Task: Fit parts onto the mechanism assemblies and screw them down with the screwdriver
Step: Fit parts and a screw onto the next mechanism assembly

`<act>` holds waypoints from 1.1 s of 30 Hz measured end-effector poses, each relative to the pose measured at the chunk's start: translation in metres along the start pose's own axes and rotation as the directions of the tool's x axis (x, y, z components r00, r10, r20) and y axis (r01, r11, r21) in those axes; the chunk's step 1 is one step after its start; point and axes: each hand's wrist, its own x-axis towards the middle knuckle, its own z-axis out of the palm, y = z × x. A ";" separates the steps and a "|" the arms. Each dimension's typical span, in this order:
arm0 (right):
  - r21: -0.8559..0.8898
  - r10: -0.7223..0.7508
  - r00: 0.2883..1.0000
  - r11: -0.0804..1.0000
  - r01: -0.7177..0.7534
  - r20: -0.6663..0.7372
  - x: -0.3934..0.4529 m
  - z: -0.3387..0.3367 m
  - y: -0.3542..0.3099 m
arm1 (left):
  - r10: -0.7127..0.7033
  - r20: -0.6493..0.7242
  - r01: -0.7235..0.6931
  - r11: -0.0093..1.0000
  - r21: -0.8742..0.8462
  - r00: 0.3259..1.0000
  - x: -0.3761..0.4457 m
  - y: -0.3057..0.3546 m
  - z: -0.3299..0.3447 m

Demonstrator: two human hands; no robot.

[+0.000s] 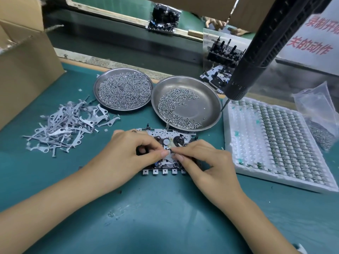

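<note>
My left hand point(135, 153) and right hand point(205, 162) meet fingertip to fingertip over the mechanism assembly point(165, 143) lying flat beneath them, both pinching a small part point(169, 150) too tiny to identify. I judge I'm seating it before any screwing. The assembly is stamped grey metal with black gears and a row of square tabs along its near edge. Just beyond my right hand, a smooth steel dish point(205, 99) keeps screws within reach; the black ribbed screwdriver point(256, 52) hangs above it. Thin metal levers point(67, 123) lie heaped beyond my left hand.
</note>
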 end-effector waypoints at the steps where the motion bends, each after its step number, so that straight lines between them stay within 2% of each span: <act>1: -0.001 0.000 1.000 1.000 0.000 0.009 0.000 0.000 0.000 | 0.006 -0.002 -0.006 1.000 0.016 1.000 0.000 0.001 0.000; 11: -0.038 -0.031 0.999 0.999 0.032 0.042 -0.003 -0.002 -0.002 | 0.024 -0.055 -0.017 0.993 0.120 0.998 -0.002 0.004 0.003; 16: -0.023 0.001 0.999 1.000 0.000 0.044 -0.004 -0.003 -0.001 | 0.045 -0.035 -0.041 0.995 0.096 0.998 -0.001 0.004 0.002; 22: -0.204 -0.102 0.992 0.972 0.114 0.070 -0.007 -0.001 0.000 | 0.043 -0.042 -0.038 0.994 0.098 0.998 -0.001 0.005 0.003; 33: -0.271 -0.135 0.990 0.955 0.122 -0.033 -0.014 0.010 0.002 | 0.032 -0.014 -0.032 0.998 0.057 0.999 0.000 0.006 0.001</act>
